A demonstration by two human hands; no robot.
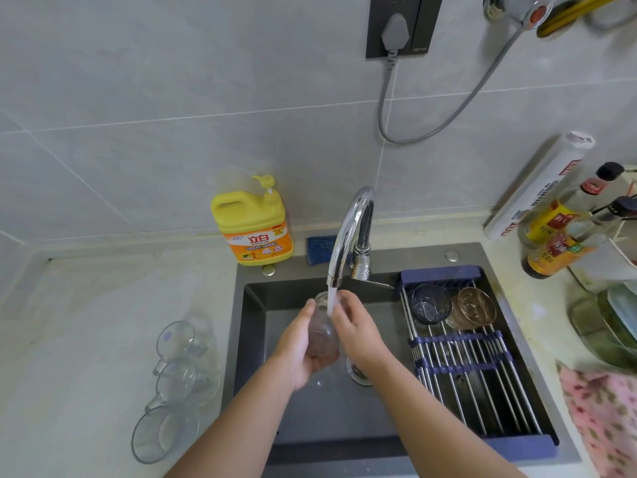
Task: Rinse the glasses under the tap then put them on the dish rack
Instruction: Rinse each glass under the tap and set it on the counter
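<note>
Rinsing a glass under the running tap, both hands on it over the sink.

The dish rack spans the right side of the sink and holds a blue glass and an amber glass side by side at its far end, touching. Three clear mugs lie in a row on the tabletop left of the sink. The held glass is tilted, its long axis running away from the person, mouth pointing up toward the spout and base nearest the wrist. Water falls just at its rim. The left hand cups the glass from the left and below, fingers curled round its body. The right hand is on its right, with bent fingers gripping near the rim, in the stream.
</note>
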